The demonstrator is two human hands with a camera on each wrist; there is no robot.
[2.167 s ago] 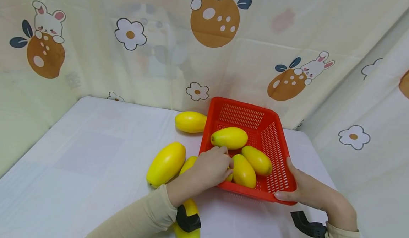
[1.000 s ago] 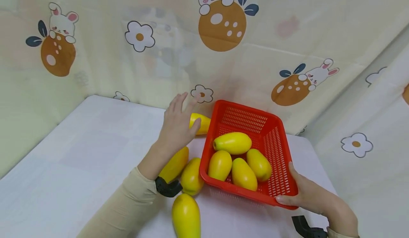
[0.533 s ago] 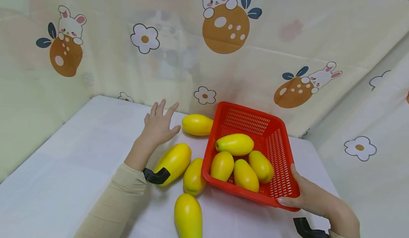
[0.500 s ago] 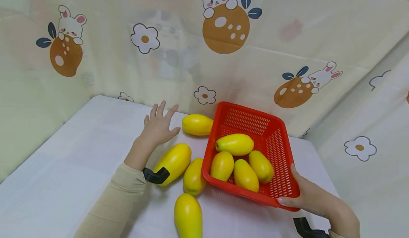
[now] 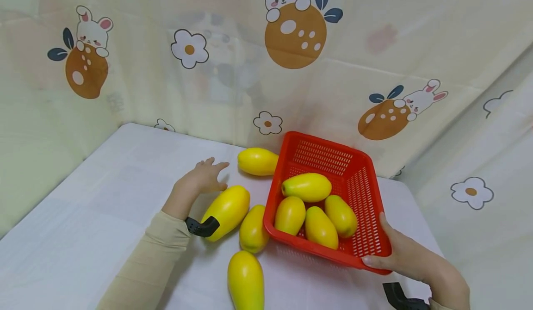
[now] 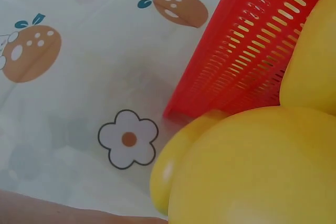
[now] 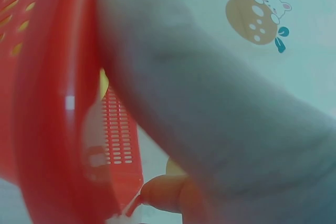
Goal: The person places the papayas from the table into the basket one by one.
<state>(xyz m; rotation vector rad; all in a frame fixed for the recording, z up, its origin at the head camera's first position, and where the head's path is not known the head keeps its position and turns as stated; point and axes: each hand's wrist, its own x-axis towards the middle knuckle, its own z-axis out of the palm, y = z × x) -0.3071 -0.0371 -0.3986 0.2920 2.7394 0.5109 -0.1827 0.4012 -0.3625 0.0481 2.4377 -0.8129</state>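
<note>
I've just dipped the left hand, fingers extended and holding nothing, close to the large yellow fruit on the surface left of the red basket, which the right hand grips, apparently lining up a pick.

Four fruits lie in the basket, four others left of it

Soft light brightens the head view, with a faint shadow beside the sleeve on the white tabletop and pale highlights on the yellow fruit. The left wrist view looks dimmer; the bluish right wrist view blurs the near red basket, marked by glare.
</note>
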